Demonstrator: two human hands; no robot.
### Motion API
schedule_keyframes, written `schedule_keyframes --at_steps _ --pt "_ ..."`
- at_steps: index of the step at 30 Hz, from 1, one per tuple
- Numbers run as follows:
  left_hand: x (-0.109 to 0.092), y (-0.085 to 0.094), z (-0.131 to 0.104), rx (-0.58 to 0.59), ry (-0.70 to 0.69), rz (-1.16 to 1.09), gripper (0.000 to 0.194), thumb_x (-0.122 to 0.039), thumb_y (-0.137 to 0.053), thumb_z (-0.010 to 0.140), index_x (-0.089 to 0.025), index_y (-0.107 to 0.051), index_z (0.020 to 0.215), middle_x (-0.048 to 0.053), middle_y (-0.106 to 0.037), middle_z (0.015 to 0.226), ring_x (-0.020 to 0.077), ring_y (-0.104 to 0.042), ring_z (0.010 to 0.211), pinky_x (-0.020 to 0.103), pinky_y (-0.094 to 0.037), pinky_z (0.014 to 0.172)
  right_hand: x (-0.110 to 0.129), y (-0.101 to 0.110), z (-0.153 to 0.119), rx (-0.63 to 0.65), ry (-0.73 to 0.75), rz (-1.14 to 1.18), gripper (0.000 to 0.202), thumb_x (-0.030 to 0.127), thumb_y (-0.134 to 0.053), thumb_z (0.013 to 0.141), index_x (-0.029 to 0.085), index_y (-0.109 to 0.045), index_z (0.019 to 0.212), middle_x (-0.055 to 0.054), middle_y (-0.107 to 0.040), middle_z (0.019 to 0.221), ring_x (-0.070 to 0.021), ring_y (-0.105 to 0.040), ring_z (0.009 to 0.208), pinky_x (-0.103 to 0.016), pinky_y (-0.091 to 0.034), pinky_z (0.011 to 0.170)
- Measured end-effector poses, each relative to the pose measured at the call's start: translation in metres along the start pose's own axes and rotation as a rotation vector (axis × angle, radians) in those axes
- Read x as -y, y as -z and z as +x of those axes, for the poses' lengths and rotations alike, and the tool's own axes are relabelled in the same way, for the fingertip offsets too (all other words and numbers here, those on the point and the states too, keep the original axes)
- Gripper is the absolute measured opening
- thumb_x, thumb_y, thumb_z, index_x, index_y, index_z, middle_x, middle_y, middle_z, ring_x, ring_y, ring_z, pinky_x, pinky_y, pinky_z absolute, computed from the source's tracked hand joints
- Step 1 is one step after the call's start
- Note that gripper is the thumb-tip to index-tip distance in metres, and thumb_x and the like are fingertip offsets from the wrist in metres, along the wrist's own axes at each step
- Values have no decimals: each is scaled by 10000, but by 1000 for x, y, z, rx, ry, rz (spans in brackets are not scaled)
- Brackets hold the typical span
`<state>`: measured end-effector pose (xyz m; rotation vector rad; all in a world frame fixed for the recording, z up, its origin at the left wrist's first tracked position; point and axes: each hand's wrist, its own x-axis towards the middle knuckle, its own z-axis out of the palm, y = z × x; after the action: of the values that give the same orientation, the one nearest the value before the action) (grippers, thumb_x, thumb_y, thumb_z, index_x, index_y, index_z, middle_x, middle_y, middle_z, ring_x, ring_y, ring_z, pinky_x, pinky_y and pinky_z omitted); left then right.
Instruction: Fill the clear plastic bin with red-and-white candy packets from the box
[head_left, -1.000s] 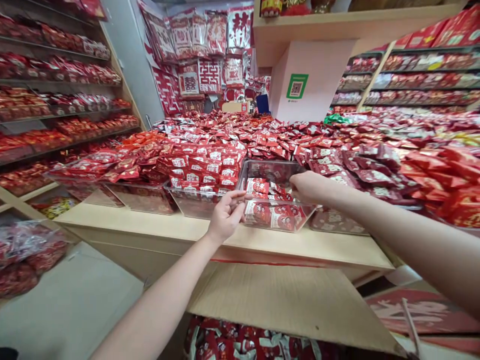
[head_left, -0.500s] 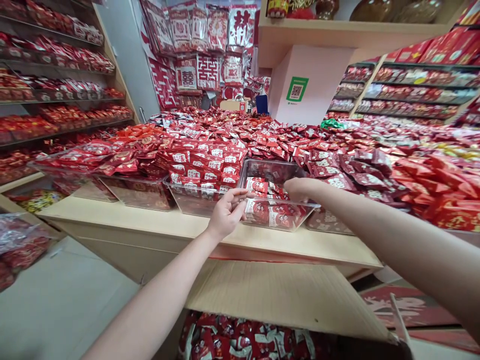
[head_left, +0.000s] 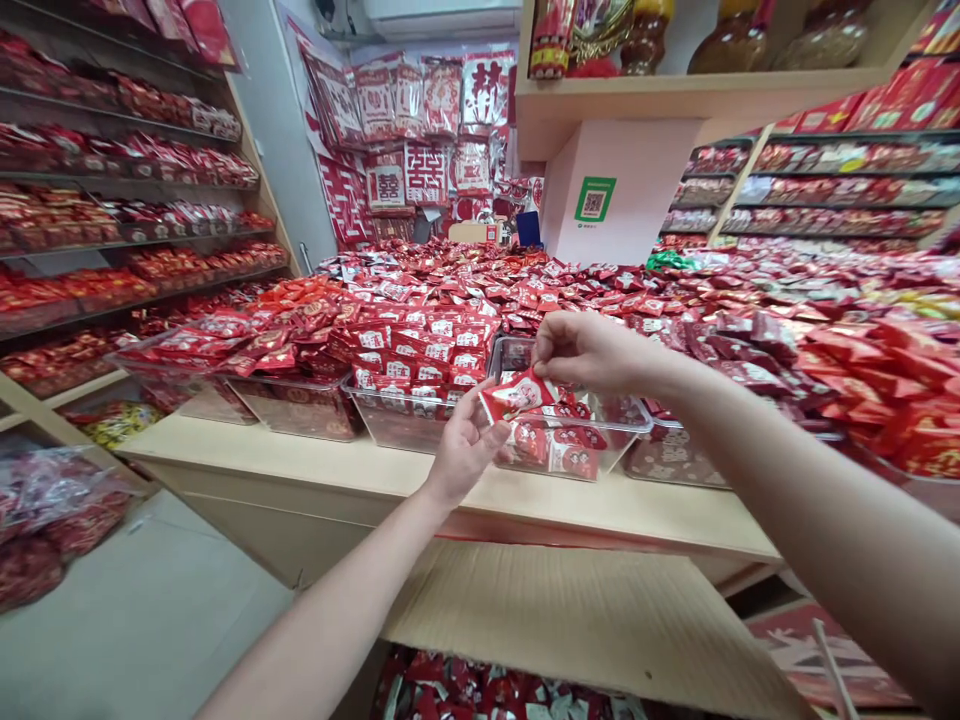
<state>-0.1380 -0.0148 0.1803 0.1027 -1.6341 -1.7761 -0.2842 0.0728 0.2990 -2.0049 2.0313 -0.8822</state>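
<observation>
Left: a heaped clear bin on the bench. Next, left hand half curled, finger and thumb about the left end of a red packet; cannot tell whether they grip it. Packet lies tilted, above the front part of a part-filled clear tub. Rightmost, right hand, fingertips together, pinching the packet's upper right end over the tub.

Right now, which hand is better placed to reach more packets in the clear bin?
Probably the right hand, though it pinches a red packet: it is over the clear bin, while the left hand is by the bin's front-left corner.
</observation>
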Motion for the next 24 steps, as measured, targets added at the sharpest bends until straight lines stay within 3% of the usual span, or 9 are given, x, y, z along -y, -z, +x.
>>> schedule_keyframes --at_steps 2,5,10,13,17,21,24 --pt "1 0 -1 -32 54 14 375 -369 -547 706 -152 -458 998 -29 -542 551 70 -495 414 184 -383 409 -3 -15 -3 -36 50 130 62 180 -527 663 176 -467 677 17 -524 650 -87 -477 582 -227 -391 536" --pt "4 0 -2 -92 120 49 253 -341 -561 702 -134 -494 830 -30 -538 534 82 -523 440 178 -366 414 -8 -36 -6 -109 55 350 111 221 -540 669 175 -447 705 18 -508 669 -84 -474 579 -234 -401 534" --pt "4 -1 -4 -56 208 8 259 -345 -553 709 -148 -467 853 -30 -558 553 93 -547 452 172 -350 414 -17 -65 -12 -178 -61 760 235 272 -597 639 185 -433 783 41 -491 643 -61 -443 508 -208 -377 460" --pt "2 -4 -4 -30 254 -61 248 -354 -545 715 -158 -455 836 -31 -560 554 89 -547 455 161 -332 405 -20 -71 -14 -273 -119 962 276 264 -629 613 188 -416 772 65 -479 589 -48 -432 479 -191 -359 451" --pt "0 -8 -4 -39 262 -103 246 -375 -528 725 -173 -442 836 -12 -594 641 86 -550 463 163 -332 403 -20 -70 -15 -320 -133 1005 301 295 -639 611 187 -429 797 46 -511 627 -67 -489 537 -211 -403 501" --pt "-2 -8 -5 -116 214 -180 260 -387 -499 742 -218 -401 913 -7 -605 788 81 -559 478 166 -337 398 -15 -77 -18 -280 -38 898 375 296 -640 612 203 -434 912 -9 -553 817 -122 -544 760 -274 -451 666" --pt "0 -8 -6 -66 234 -158 266 -414 -443 768 -211 -403 935 10 -605 775 91 -561 482 170 -343 395 -11 -87 -18 -266 -48 851 298 288 -593 656 215 -411 880 -4 -556 830 -119 -549 737 -274 -456 644"
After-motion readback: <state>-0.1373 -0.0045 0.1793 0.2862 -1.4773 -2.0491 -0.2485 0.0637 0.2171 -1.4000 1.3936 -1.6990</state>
